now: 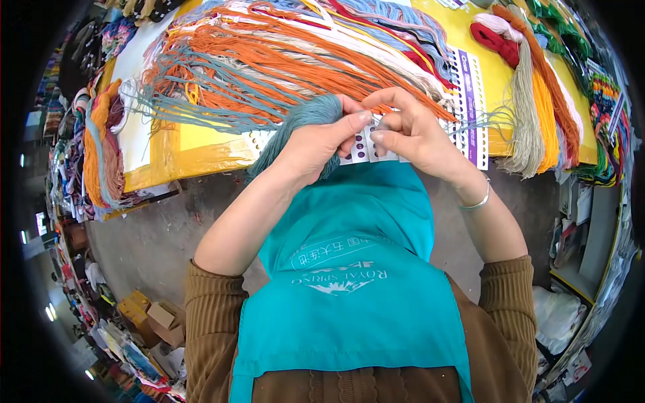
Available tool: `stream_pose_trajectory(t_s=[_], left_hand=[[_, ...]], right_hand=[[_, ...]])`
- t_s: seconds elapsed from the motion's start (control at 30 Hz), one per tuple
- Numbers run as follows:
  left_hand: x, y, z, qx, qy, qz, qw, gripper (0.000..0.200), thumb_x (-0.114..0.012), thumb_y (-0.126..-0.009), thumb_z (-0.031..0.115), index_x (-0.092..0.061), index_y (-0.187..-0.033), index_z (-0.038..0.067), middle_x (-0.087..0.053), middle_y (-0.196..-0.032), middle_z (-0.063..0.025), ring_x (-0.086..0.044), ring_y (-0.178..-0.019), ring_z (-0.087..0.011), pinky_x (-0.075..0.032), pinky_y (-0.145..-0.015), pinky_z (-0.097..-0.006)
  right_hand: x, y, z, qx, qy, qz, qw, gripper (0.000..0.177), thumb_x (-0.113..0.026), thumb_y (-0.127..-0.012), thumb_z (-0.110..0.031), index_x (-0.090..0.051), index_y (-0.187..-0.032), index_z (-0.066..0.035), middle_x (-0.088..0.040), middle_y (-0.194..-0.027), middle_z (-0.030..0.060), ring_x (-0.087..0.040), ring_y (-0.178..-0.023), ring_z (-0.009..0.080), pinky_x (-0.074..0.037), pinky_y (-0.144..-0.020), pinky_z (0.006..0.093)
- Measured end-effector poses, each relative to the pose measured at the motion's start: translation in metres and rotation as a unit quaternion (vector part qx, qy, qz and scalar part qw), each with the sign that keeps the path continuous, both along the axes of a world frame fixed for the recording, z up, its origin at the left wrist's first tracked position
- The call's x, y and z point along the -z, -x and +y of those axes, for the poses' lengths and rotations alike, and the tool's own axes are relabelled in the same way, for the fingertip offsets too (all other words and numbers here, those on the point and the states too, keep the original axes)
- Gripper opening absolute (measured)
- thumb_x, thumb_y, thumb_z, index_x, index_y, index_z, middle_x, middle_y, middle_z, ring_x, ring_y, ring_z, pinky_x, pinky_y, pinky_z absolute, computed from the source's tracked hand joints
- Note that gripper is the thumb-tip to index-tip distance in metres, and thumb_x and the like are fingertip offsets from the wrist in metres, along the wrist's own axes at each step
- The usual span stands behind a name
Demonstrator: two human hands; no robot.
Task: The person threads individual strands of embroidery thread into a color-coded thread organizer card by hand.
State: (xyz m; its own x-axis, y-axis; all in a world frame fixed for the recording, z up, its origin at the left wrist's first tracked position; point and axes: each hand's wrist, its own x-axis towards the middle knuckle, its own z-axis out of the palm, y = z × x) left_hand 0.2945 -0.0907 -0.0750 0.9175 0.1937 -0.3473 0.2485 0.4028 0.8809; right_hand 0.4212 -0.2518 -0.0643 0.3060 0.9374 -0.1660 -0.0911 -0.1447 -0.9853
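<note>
My left hand (pixel 321 142) is closed around a thick hank of teal embroidery thread (pixel 299 119), which drapes over the back of the fingers and hangs by the wrist. Close beside it, my right hand (pixel 415 138) has its thumb and fingers pinched together; whatever is between them is too small to make out. Under both hands lie white cards with punched holes (pixel 359 149) at the table's near edge. Loose teal strands (pixel 215 114) spread left across the table, and a few teal thread ends (pixel 494 119) show to the right.
Orange, white, red and blue threads (pixel 269 57) cover the yellow table (pixel 151 176). A purple-printed card strip (pixel 472 114) lies right of them. Hanks (pixel 531 94) hang over the right edge, others (pixel 101 151) over the left. Cardboard boxes (pixel 164 322) stand on the floor.
</note>
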Motion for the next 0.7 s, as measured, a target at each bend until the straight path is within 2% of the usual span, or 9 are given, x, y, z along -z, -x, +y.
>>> stream_pose_trajectory(t_s=[0.07,0.13,0.23,0.33,0.43,0.57,0.7], left_hand=[[-0.002,-0.002,-0.001,-0.026,0.006,0.015,1.000,0.017,-0.065,-0.094,0.024,-0.058,-0.093,0.008,-0.052,-0.068,0.0035,-0.045,-0.059,-0.0042,-0.037,-0.052,-0.0204],[0.000,-0.003,-0.004,-0.028,0.018,0.024,0.999,0.019,-0.066,-0.093,0.025,-0.059,-0.093,0.008,-0.053,-0.073,0.0020,-0.046,-0.059,-0.0051,-0.037,-0.052,-0.0210],[0.003,-0.004,-0.007,-0.030,0.021,0.034,0.999,0.020,-0.065,-0.094,0.026,-0.059,-0.094,0.007,-0.056,-0.076,0.0006,-0.047,-0.058,-0.0057,-0.036,-0.051,-0.0212],[0.008,-0.006,-0.008,-0.035,-0.008,0.053,0.998,0.022,-0.060,-0.096,0.027,-0.061,-0.099,0.005,-0.062,-0.086,-0.0025,-0.049,-0.059,-0.0065,-0.036,-0.050,-0.0212],[0.001,-0.003,-0.007,-0.060,-0.015,0.106,0.992,0.028,-0.054,-0.098,0.027,-0.061,-0.110,0.003,-0.066,-0.101,-0.0072,-0.052,-0.061,-0.0078,-0.037,-0.051,-0.0214],[-0.016,-0.001,-0.011,-0.038,0.010,0.184,0.982,0.039,-0.052,-0.098,0.027,-0.057,-0.126,0.001,-0.065,-0.115,-0.0118,-0.055,-0.063,-0.0093,-0.038,-0.051,-0.0219],[-0.012,-0.007,-0.015,-0.018,0.028,0.186,0.982,0.042,-0.055,-0.097,0.025,-0.053,-0.130,0.000,-0.065,-0.110,-0.0105,-0.056,-0.064,-0.0088,-0.039,-0.051,-0.0219]], right_hand=[[0.005,0.000,-0.002,0.032,0.001,-0.037,0.999,0.041,-0.066,-0.090,-0.008,-0.049,-0.126,-0.003,-0.068,-0.086,0.0055,-0.059,-0.080,0.0054,-0.044,-0.064,0.0188],[0.019,0.006,-0.002,0.089,-0.028,-0.048,0.994,0.036,-0.068,-0.088,-0.006,-0.056,-0.121,-0.002,-0.068,-0.087,0.0051,-0.059,-0.078,0.0047,-0.046,-0.065,0.0199],[0.022,0.012,-0.001,0.159,-0.023,-0.107,0.981,0.017,-0.066,-0.087,-0.006,-0.066,-0.103,0.002,-0.067,-0.080,0.0055,-0.060,-0.073,0.0049,-0.049,-0.065,0.0225],[0.023,0.007,-0.003,0.180,-0.044,-0.170,0.968,0.011,-0.066,-0.088,-0.006,-0.068,-0.095,0.001,-0.069,-0.083,0.0054,-0.062,-0.075,0.0063,-0.051,-0.065,0.0239],[0.036,-0.010,-0.006,0.218,-0.011,-0.175,0.960,0.010,-0.065,-0.088,-0.007,-0.068,-0.095,0.000,-0.069,-0.082,0.0041,-0.062,-0.072,0.0072,-0.051,-0.065,0.0244],[0.051,-0.014,-0.008,0.190,0.026,-0.208,0.959,0.012,-0.065,-0.086,-0.010,-0.067,-0.092,-0.001,-0.068,-0.077,0.0047,-0.060,-0.067,0.0071,-0.049,-0.062,0.0248],[0.048,-0.011,-0.008,0.182,0.076,-0.222,0.955,0.008,-0.065,-0.087,-0.005,-0.065,-0.091,0.001,-0.065,-0.081,0.0002,-0.057,-0.069,0.0032,-0.048,-0.060,0.0204]])
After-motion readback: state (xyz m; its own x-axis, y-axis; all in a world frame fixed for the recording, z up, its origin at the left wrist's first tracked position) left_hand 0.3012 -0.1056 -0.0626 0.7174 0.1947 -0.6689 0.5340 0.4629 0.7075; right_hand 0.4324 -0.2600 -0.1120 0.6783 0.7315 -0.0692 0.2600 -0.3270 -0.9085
